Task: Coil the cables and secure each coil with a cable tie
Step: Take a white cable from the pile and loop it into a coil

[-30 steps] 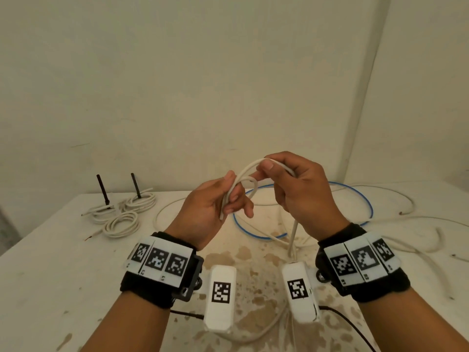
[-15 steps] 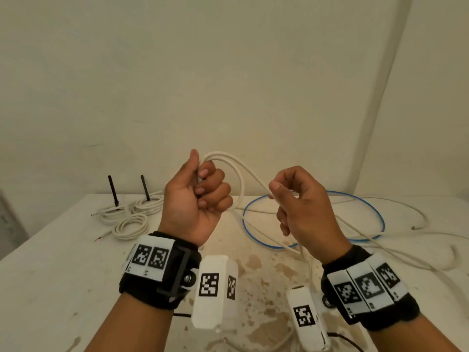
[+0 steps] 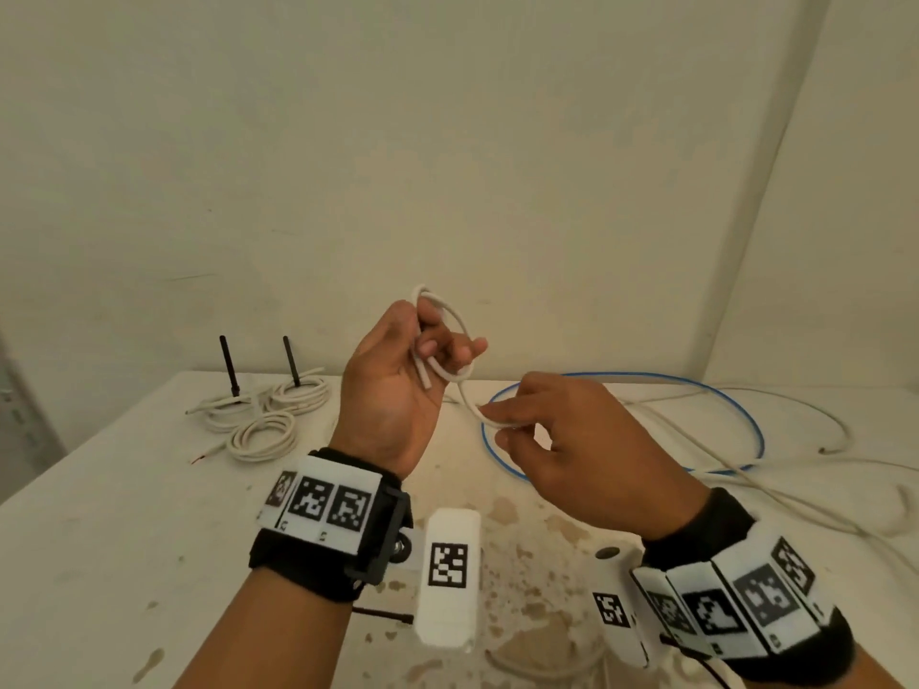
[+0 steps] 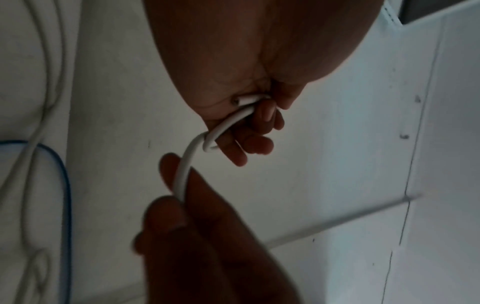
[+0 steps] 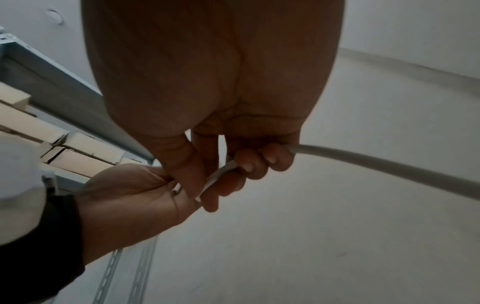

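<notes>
While the white cable hangs in the air above the bench, its cut end and a small loop sit clenched in the left hand, fingers curled round them. Just right of that loop, the right hand pinches the same cable between thumb and forefinger, its other fingers curled round the run behind. Beyond the cable on the stained bench lie a blue cable, three finished white coils and two black upright posts. Plain pale walls close the corner. Wrist bands carry black-and-white square markers, without readable writing.
</notes>
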